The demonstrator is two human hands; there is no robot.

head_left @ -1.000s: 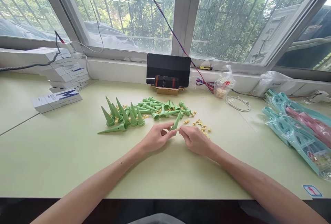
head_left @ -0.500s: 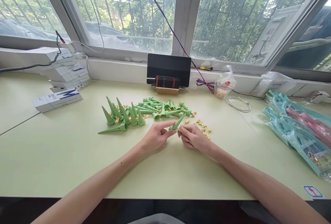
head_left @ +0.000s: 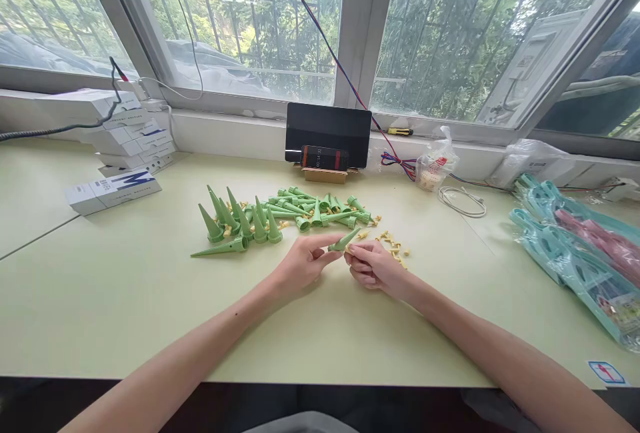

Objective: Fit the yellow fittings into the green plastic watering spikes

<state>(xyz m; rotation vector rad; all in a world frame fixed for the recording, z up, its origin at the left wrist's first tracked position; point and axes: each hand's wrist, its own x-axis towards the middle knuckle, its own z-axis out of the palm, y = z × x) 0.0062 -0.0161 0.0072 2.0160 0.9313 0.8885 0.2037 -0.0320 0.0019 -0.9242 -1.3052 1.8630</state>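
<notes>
Directly beyond both grips, the way across the desk (head_left: 280,340) is taken up by a heap of green cones (head_left: 320,212), with loose yellow pieces scattered among them. Beyond and to the left of the left grip (head_left: 303,265), a cluster of standing cones (head_left: 259,228) is set point upward, and in front of it a single lying cone (head_left: 220,247) is turned with its tip to the left. Just behind and to the right of the right grip (head_left: 376,265), small yellow pegs (head_left: 393,244) are strewn. Farther back, past the heap, a phone (head_left: 325,158) is propped on a cardboard stand (head_left: 325,176) before a dark tablet (head_left: 329,125). White boxes (head_left: 115,193) are stacked well to the left of the left grip; a coiled white cable (head_left: 463,201) and wrapped turquoise items (head_left: 575,246) are seen well to the right of the right grip. By the left grip, thumb and fingers are clamped on the base end of a held green cone (head_left: 344,240), which is tilted up toward the right, between the two grips. The right grip is drawn together at the fingertips on a small yellow piece (head_left: 349,250), mostly hidden, close against the cone. The cones are seen as smooth, tapered, plastic-looking shapes with wider collared bases; the pegs are stubby, and the desk is pale and smooth.
</notes>
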